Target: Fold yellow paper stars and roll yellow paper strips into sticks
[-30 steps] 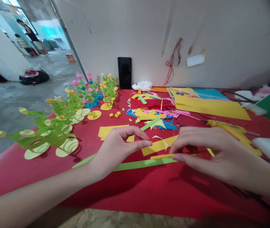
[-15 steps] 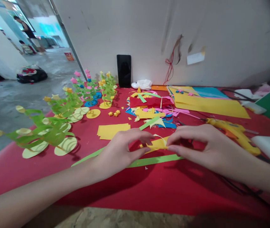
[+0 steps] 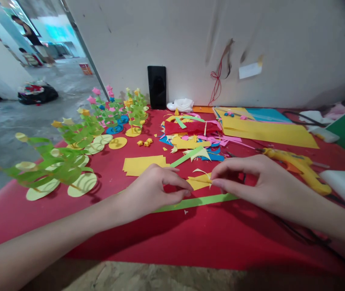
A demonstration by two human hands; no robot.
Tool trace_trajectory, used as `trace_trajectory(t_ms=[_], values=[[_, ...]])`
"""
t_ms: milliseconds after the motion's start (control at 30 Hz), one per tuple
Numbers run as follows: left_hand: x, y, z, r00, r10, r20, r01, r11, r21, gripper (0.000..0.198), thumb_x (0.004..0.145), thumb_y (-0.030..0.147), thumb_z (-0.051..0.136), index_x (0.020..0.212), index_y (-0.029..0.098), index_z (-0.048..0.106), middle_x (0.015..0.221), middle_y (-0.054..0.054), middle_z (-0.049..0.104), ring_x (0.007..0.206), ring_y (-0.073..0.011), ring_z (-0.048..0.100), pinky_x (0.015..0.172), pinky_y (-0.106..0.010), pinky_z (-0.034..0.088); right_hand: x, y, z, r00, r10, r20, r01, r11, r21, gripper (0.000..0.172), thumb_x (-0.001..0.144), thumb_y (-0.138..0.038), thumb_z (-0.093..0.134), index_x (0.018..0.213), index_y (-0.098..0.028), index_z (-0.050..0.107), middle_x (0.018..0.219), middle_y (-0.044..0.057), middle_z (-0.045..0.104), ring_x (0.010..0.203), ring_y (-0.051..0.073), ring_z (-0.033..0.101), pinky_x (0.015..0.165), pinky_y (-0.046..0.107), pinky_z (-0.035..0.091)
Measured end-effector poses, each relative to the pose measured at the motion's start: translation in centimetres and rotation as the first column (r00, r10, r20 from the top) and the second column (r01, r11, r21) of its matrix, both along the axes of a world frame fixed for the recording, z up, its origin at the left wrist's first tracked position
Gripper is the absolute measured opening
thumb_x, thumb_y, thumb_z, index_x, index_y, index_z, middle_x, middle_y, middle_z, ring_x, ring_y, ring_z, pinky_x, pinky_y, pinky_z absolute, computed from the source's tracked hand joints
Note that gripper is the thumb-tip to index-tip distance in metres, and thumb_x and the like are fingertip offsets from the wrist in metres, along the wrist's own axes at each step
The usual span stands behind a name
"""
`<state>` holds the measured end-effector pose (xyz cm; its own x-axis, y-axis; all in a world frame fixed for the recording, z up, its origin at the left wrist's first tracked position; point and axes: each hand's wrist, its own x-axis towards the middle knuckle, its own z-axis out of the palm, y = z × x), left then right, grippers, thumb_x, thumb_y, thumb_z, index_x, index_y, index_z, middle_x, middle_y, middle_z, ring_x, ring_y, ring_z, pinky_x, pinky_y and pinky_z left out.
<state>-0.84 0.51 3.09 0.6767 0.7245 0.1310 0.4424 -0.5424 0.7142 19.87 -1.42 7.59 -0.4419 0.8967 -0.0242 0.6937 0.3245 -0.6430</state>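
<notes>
Between the thumb and fingers of my right hand is the right end of a thin rolled yellow paper strip. My left hand is at the strip's left, its thumb and forefinger apart and holding nothing. Below both hands a long green paper strip lies on the red table. A yellow paper piece lies under the rolled strip. Left of it, behind my left hand, is a stack of yellow paper rectangles.
Green paper plants on round bases stand at the left. Coloured scraps are heaped in the middle. A yellow glue gun lies at the right. A phone leans on the wall.
My left thumb and fingers have come off the yellow strip, and that hand has moved slightly away from it. My right hand still holds its end. The view has shifted slightly.
</notes>
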Motion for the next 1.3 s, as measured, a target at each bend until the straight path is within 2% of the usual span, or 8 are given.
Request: trace_trajectory(t_ms=[233, 333, 433, 600, 667, 900, 1133, 1300], values=[[0.2, -0.3, 0.4, 0.992, 0.097, 0.081, -0.089, 0.991, -0.096, 0.01, 0.072, 0.017, 0.06, 0.072, 0.017, 0.07, 0.069, 0.0, 0.07, 0.062, -0.0127, 0.062, 0.076, -0.026, 0.049, 0.0, -0.2, 0.3, 0.998, -0.037, -0.041, 0.037, 0.999, -0.004, 0.016, 0.077, -0.032, 0.055, 0.075, -0.018, 0.063, 0.069, 0.0, 0.064, 0.061, 0.012, 0.054, 0.054, 0.022, 0.041], [0.3, -0.7, 1.0, 0.983, 0.131, 0.126, -0.108, 0.978, -0.177, 0.01, 0.073, 0.021, 0.06, 0.072, 0.017, 0.069, 0.071, 0.0, 0.07, 0.067, -0.0136, 0.063, 0.073, -0.023, 0.049, -0.1, -0.4, 0.5, 0.993, -0.051, -0.109, 0.044, 0.997, -0.058, 0.01, 0.075, -0.028, 0.058, 0.074, -0.019, 0.062, 0.066, -0.002, 0.062, 0.06, 0.011, 0.054, 0.054, 0.021, 0.041], [0.4, -1.2, 1.6, 0.966, 0.158, 0.204, -0.08, 0.934, -0.347, 0.012, 0.076, 0.024, 0.057, 0.074, 0.018, 0.068, 0.074, 0.0, 0.07, 0.071, -0.0138, 0.063, 0.068, -0.021, 0.049, 0.0, -0.6, 0.5, 0.97, -0.078, -0.23, 0.048, 0.99, -0.131, 0.001, 0.075, -0.02, 0.058, 0.075, -0.02, 0.058, 0.062, -0.005, 0.06, 0.058, 0.009, 0.056, 0.054, 0.017, 0.042], [0.6, -1.8, 2.1, 0.91, 0.178, 0.375, 0.074, 0.82, -0.568, 0.014, 0.081, 0.019, 0.052, 0.082, 0.021, 0.066, 0.077, 0.002, 0.068, 0.074, -0.01, 0.063, 0.071, -0.017, 0.05, 0.1, -0.7, 0.1, 0.933, -0.1, -0.346, 0.045, 0.986, -0.163, 0.002, 0.079, -0.022, 0.054, 0.078, -0.021, 0.053, 0.062, -0.005, 0.06, 0.058, 0.009, 0.059, 0.051, 0.016, 0.042], [0.6, -2.0, 2.2, 0.896, 0.179, 0.407, 0.11, 0.797, -0.594, 0.015, 0.081, 0.017, 0.052, 0.084, 0.021, 0.066, 0.077, 0.003, 0.068, 0.073, -0.0091, 0.063, 0.071, -0.016, 0.05, 0.1, -0.7, 0.0, 0.937, -0.098, -0.337, 0.047, 0.987, -0.156, 0.004, 0.08, -0.024, 0.053, 0.077, -0.021, 0.053, 0.063, -0.004, 0.06, 0.058, 0.009, 0.059, 0.05, 0.016, 0.042], [0.6, -2.2, 2.2, 0.883, 0.156, 0.442, 0.167, 0.777, -0.607, 0.018, 0.082, 0.015, 0.051, 0.085, 0.022, 0.067, 0.075, 0.003, 0.069, 0.071, -0.0076, 0.062, 0.07, -0.015, 0.05, 0.0, -0.9, 0.0, 0.94, -0.078, -0.331, 0.031, 0.989, -0.146, 0.005, 0.081, -0.026, 0.052, 0.078, -0.022, 0.054, 0.063, -0.006, 0.06, 0.059, 0.006, 0.059, 0.05, 0.013, 0.042], [0.7, -2.4, 2.9, 0.895, 0.212, 0.392, 0.117, 0.738, -0.664, 0.017, 0.072, 0.006, 0.058, 0.072, 0.019, 0.07, 0.072, 0.001, 0.069, 0.072, -0.0128, 0.064, 0.072, -0.022, 0.051, -0.3, -1.3, 0.0, 0.938, -0.066, -0.339, 0.006, 0.984, -0.176, 0.009, 0.082, -0.029, 0.051, 0.078, -0.021, 0.054, 0.06, -0.005, 0.063, 0.057, 0.008, 0.061, 0.05, 0.016, 0.043], [0.7, -2.4, 2.0, 0.853, 0.217, 0.475, 0.17, 0.745, -0.645, 0.02, 0.072, 0.004, 0.059, 0.069, 0.021, 0.068, 0.07, 0.003, 0.068, 0.07, -0.0097, 0.063, 0.068, -0.018, 0.051, -0.3, -1.3, 0.0, 0.932, -0.077, -0.354, 0.006, 0.98, -0.198, 0.009, 0.082, -0.029, 0.051, 0.078, -0.021, 0.054, 0.059, -0.005, 0.063, 0.057, 0.008, 0.06, 0.05, 0.016, 0.043]])
